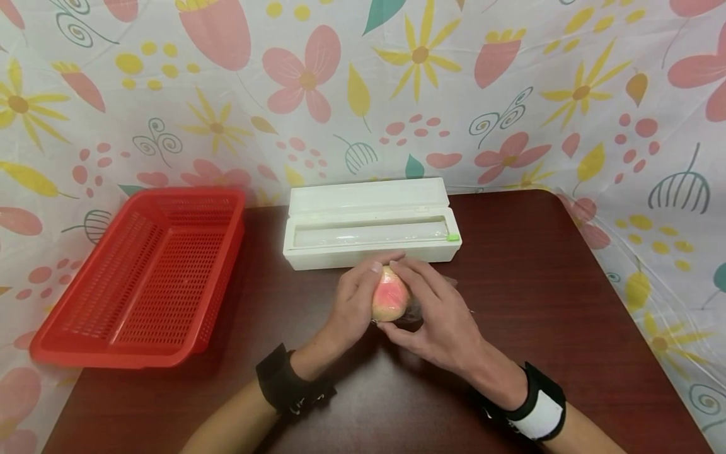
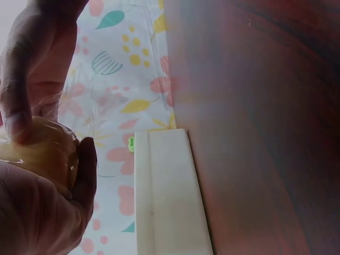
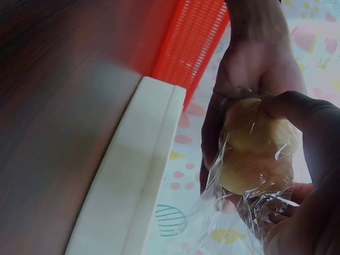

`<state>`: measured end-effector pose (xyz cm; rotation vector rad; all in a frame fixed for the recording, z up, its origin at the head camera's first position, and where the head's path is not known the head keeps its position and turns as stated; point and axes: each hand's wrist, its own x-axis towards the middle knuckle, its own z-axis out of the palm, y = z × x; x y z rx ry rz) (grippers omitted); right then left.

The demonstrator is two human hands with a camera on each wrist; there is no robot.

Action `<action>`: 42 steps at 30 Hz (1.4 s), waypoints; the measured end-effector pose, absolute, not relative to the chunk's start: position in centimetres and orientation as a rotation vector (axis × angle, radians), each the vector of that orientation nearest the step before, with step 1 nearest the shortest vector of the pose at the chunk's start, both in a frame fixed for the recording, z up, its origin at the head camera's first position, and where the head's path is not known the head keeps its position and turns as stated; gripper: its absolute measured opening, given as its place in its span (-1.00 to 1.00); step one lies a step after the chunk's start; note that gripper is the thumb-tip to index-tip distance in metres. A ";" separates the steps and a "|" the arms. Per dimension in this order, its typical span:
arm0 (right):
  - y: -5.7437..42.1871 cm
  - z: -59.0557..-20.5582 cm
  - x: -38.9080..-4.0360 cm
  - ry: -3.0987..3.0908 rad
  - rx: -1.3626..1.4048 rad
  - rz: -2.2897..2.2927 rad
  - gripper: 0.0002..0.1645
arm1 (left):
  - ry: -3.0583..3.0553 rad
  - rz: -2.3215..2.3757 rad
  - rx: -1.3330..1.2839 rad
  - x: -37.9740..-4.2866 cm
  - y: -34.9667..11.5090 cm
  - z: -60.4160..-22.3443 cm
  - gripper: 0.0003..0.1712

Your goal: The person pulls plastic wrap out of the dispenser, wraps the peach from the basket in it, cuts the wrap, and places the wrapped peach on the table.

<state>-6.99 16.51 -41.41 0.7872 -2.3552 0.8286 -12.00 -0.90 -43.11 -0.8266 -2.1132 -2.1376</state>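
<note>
Between both hands is a peach-like fruit [image 1: 390, 295], yellow with a pink patch, wrapped in clear plastic film [image 3: 255, 212]. My left hand [image 1: 353, 302] grips it from the left, thumb along its side. From the right my right hand [image 1: 442, 315] holds it, thumb near the lower edge and fingers over the far side. Loose film hangs off the fruit's right side, partly hidden behind the right hand. In the right wrist view the film clings to the fruit [image 3: 257, 149] and trails below it in crinkles. The fruit's underside is hidden in the head view.
Just beyond the hands lies a white cling film dispenser [image 1: 371, 257], lid raised, with a roll inside and a green slider [image 1: 453, 238] at its right end. A red plastic basket [image 1: 221, 271] stands at the left of the dark wooden table [image 1: 539, 284]. Flowered cloth hangs behind.
</note>
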 end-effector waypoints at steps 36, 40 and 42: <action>15.7 -41.9 -7.3 -2.148 0.869 0.740 0.06 | -1.971 -2.246 -0.709 -11.7 -0.7 -43.7 -0.54; 15.8 -41.9 -7.4 -2.140 0.856 0.746 0.05 | -1.983 -2.247 -0.719 -11.8 -0.8 -43.5 -0.54; 15.8 -42.0 -7.4 -2.133 0.849 0.749 0.03 | -1.990 -2.250 -0.723 -11.9 -0.9 -43.4 -0.54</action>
